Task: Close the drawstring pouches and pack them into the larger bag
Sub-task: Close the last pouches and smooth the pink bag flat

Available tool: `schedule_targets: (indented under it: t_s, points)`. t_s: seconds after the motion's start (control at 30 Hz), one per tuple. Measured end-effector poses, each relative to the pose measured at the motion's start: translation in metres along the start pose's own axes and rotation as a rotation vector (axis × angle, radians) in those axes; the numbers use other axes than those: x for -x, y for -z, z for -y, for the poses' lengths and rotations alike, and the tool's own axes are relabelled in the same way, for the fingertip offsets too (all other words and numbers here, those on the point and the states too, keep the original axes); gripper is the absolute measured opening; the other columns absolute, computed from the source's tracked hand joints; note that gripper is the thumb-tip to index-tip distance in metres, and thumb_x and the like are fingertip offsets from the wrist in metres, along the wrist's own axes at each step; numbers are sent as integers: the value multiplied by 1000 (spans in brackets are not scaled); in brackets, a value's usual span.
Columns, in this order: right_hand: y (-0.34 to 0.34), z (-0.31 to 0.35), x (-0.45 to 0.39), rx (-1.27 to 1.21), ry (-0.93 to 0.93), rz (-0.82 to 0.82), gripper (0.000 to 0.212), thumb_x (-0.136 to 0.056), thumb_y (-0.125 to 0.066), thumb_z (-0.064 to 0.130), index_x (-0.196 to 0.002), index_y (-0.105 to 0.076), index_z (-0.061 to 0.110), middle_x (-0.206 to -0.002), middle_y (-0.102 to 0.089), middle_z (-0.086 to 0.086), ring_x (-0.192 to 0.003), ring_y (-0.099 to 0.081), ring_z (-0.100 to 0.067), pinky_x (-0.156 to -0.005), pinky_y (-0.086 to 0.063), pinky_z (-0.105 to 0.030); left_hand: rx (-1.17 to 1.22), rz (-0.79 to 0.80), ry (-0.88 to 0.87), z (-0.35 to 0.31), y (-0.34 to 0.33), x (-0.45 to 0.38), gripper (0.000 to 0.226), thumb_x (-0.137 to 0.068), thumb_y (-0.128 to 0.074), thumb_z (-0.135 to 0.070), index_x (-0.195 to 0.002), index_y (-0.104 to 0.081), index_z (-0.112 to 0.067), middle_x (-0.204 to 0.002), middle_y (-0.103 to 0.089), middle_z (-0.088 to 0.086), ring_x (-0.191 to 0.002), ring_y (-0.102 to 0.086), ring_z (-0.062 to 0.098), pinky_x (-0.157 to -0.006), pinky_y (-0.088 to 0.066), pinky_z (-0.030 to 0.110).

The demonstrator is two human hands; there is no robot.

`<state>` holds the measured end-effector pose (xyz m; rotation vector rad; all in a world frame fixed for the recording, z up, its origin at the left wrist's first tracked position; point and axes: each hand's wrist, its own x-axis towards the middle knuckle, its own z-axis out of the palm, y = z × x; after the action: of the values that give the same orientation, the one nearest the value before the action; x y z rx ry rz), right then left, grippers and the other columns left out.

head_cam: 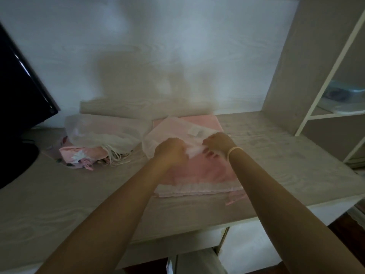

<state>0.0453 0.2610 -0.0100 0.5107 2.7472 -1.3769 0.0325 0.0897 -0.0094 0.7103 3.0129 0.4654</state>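
Observation:
A sheer white drawstring pouch lies on top of a large flat pink bag in the middle of the desk. My left hand and my right hand both grip the pouch's near edge, fingers curled into the gathered fabric between them. The pink bag has a white ruffled mouth toward me and a pink cord trailing at its right. To the left sits a pile of other pouches, sheer white ones over a pink printed one, with their cords hanging loose.
A dark monitor and its round base stand at the far left. The pale wood-grain desk backs onto a wall. A white shelf frame holding some items stands at the right.

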Motion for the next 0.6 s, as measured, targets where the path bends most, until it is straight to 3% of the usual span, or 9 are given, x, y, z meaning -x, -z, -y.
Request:
schedule_targets:
  t_s: [0.07, 0.1, 0.17, 0.2, 0.27, 0.37, 0.47, 0.53, 0.6]
  points:
    - [0, 23, -5, -112, 167, -219, 25, -86, -54, 22, -98, -71, 8, -85, -72, -11, -85, -68, -32, -77, -57, -41, 220, -128, 49, 10, 13, -5, 27, -89, -59, -26, -65, -49, -16, -83, -59, 15, -86, -59, 33, -62, -33, 31]
    - [-2, 38, -4, -183, 263, -281, 27, -87, -54, 23, -110, -68, 18, -93, -70, -6, -92, -67, -27, -83, -55, -39, 318, -237, 96, 14, 22, -7, 30, -90, -57, -25, -64, -44, -17, -78, -55, 13, -82, -57, 33, -62, -31, 31]
    - [-16, 75, 3, -313, 450, -247, 51, -91, -54, 20, -139, -43, 35, -113, -61, 0, -104, -60, -16, -90, -48, -29, 507, -496, 215, 32, 45, -8, 20, -93, -54, -22, -75, -48, -16, -84, -58, 12, -82, -53, 28, -65, -32, 33]
    - [-26, 94, 6, -341, 525, -211, 62, -92, -55, 18, -145, -31, 39, -122, -57, -1, -110, -56, -16, -93, -45, -28, 594, -610, 287, 46, 58, -8, 13, -94, -52, -20, -83, -51, -13, -91, -61, 15, -85, -54, 29, -67, -34, 34]
    - [-52, 122, 5, -264, 610, -124, 68, -92, -55, 15, -148, -24, 38, -132, -51, -7, -119, -51, -18, -99, -42, -28, 742, -758, 457, 81, 84, -6, 10, -94, -48, -16, -95, -54, -7, -104, -63, 20, -95, -57, 32, -73, -38, 35]
    - [-89, 144, -6, 29, 569, 13, 64, -93, -53, 18, -150, -27, 32, -142, -46, -11, -130, -45, -25, -103, -37, -32, 843, -829, 695, 139, 109, 1, 28, -95, -44, -10, -119, -52, 0, -123, -59, 21, -111, -58, 34, -88, -45, 35]
    - [-123, 157, -20, 171, 470, 90, 61, -95, -51, 29, -150, -25, 31, -147, -42, -12, -131, -44, -30, -105, -36, -35, 865, -784, 845, 187, 122, 14, 43, -94, -48, -8, -135, -39, 0, -137, -52, 18, -121, -54, 33, -99, -44, 37]
    - [-144, 169, -24, 186, 430, 135, 59, -96, -48, 37, -150, -24, 34, -149, -39, -11, -131, -44, -32, -107, -36, -38, 836, -723, 895, 215, 126, 25, 60, -90, -54, -11, -143, -28, -3, -142, -46, 17, -124, -51, 34, -103, -43, 41]
    - [-160, 179, -25, 201, 410, 163, 56, -97, -45, 41, -149, -26, 35, -150, -38, -11, -132, -43, -33, -108, -36, -39, 690, -735, 880, 231, 127, 37, 62, -86, -59, -13, -141, -31, -9, -143, -41, 14, -125, -47, 34, -102, -44, 46]
